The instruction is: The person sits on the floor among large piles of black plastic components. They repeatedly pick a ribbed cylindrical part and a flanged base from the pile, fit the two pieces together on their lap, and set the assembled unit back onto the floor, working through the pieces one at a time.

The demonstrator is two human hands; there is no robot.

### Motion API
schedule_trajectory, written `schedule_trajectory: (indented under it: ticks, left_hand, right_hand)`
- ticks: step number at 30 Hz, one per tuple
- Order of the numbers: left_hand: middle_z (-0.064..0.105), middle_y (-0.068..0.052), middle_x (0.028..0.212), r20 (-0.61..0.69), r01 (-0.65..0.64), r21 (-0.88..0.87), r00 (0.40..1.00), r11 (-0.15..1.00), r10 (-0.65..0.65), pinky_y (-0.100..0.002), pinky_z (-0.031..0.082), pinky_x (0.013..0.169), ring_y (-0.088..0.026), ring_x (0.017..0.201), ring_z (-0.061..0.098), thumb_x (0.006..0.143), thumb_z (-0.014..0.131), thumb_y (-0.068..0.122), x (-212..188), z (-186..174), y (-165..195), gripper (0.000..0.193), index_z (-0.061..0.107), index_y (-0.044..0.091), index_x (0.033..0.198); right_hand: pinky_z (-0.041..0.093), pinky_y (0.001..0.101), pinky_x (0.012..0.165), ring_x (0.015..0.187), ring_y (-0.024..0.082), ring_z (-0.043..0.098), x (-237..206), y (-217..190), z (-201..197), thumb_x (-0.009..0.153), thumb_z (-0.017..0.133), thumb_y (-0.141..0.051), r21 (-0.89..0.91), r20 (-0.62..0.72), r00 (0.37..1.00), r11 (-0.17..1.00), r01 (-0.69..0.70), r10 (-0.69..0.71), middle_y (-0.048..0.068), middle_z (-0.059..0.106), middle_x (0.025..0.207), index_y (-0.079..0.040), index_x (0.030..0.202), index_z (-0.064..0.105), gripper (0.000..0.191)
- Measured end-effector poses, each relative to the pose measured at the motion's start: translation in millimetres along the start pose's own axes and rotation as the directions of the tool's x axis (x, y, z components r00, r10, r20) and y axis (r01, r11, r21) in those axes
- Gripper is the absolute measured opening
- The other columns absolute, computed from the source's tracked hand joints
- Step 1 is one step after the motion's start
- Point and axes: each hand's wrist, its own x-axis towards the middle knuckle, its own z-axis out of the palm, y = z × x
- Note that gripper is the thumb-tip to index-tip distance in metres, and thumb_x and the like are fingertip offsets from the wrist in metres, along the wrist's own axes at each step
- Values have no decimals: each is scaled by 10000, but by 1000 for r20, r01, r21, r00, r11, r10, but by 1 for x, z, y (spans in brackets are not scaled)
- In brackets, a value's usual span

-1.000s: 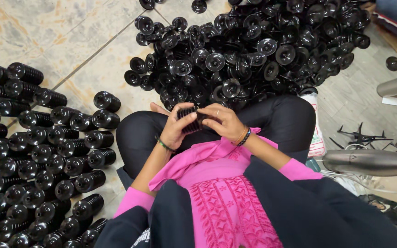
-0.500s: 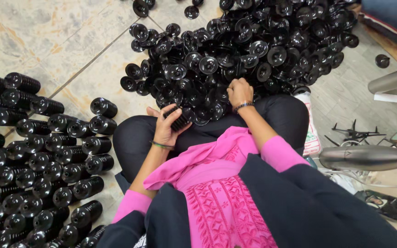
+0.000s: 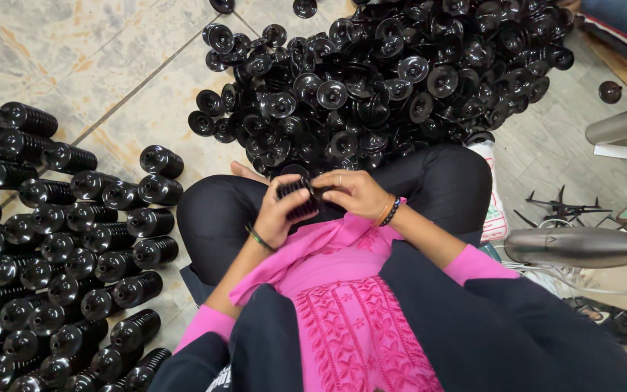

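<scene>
I sit cross-legged on the floor in black trousers and a pink tunic. My left hand [image 3: 279, 216] grips a short stack of black ribbed plastic discs [image 3: 295, 197] over my lap. My right hand [image 3: 352, 193] meets it from the right and pinches a loose black disc against the stack's end. Straight ahead lies a big pile of loose black discs [image 3: 379, 80], touching my knees.
Rows of finished black ribbed stacks [image 3: 52, 247] lie on the tiled floor at my left. A grey metal tube [image 3: 582, 247] and black wire parts [image 3: 560, 207] lie at my right, with a white bag [image 3: 493, 210] beside my knee.
My right hand reached out into the loose pile half a second ago, then came back to the stack in my left hand, bringing a disc.
</scene>
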Motion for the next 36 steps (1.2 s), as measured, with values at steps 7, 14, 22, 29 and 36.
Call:
schedule_trajectory:
  ticks: [7, 14, 22, 29, 36]
  left_hand:
    - [681, -85, 1084, 133, -361, 392, 932, 846, 336, -302, 593, 811, -152, 941, 673, 824, 847, 16, -13, 8, 0, 540, 539, 48, 1266]
    - [695, -62, 1013, -196, -8, -228, 980, 974, -38, -512, 647, 740, -244, 885, 730, 865, 744, 162, 29, -13, 6, 404, 547, 132, 1216]
    - [675, -59, 1076, -165, 14, -261, 984, 965, -59, -534, 633, 773, -275, 953, 717, 873, 749, 197, 28, -22, 5, 387, 566, 158, 1211]
    - [629, -75, 1190, -53, 74, -223, 995, 972, -88, -550, 638, 824, -252, 1068, 682, 878, 753, 204, 19, -7, 14, 443, 557, 137, 1270]
    - [572, -107, 1214, 42, -464, 352, 875, 813, 482, -439, 558, 922, -255, 1100, 608, 859, 820, 186, 13, 19, 12, 545, 504, 43, 1279]
  right_hand:
    - [625, 315, 857, 964, 160, 733, -1, 37, -4, 980, 691, -202, 400, 134, 896, 805, -439, 422, 100, 755, 1096, 1, 1191, 725, 295]
    - [562, 486, 877, 1069, 410, 669, 44, 105, -82, 786, 836, -479, -666, -521, 724, 316, -676, 452, 225, 677, 1165, -25, 1234, 619, 674]
    - [531, 476, 979, 1154, 399, 643, 36, 75, -86, 788, 795, -443, -572, -468, 653, 359, -737, 595, 211, 647, 1265, -135, 1403, 550, 731]
    - [477, 307, 1078, 1278, 131, 552, 3, 2, -4, 961, 720, 27, 293, -166, 984, 956, -9, 60, 67, 565, 1433, -27, 1493, 501, 578]
    - [468, 280, 1094, 1307, 124, 533, 10, 3, 35, 1039, 614, -79, 609, -158, 965, 790, -71, 209, 57, 526, 1475, -67, 1592, 365, 607]
